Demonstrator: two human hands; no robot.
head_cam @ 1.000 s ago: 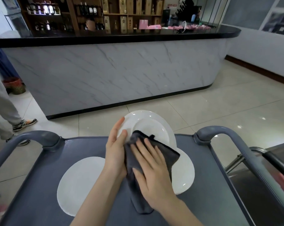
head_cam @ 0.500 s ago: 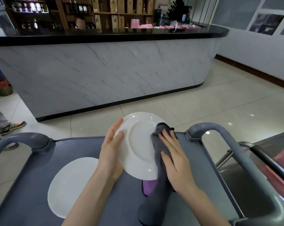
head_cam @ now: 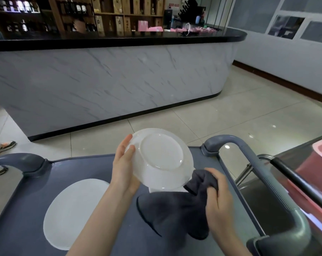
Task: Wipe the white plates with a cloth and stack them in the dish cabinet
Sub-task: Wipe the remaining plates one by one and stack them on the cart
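My left hand [head_cam: 124,167] holds a white plate [head_cam: 162,157] by its left rim, tilted above the grey cart top [head_cam: 27,209], with the plate's underside and foot ring facing me. At the plate's lower right edge my right hand [head_cam: 218,198] grips a bunched dark grey cloth [head_cam: 176,209], whose loose end drapes down onto the cart. A second white plate [head_cam: 71,213] lies flat on the cart to the left. The dish cabinet is not in view.
Curved grey cart handles rise at the left [head_cam: 16,161] and right [head_cam: 248,157]. A marble-fronted bar counter [head_cam: 110,80] stands ahead across a tiled floor. A pink bin [head_cam: 315,174] sits at the right edge. Someone's shoe [head_cam: 2,147] shows at far left.
The plate has been turned over, so its underside now faces me. My right hand with the cloth has dropped from the plate's face to its lower right edge.
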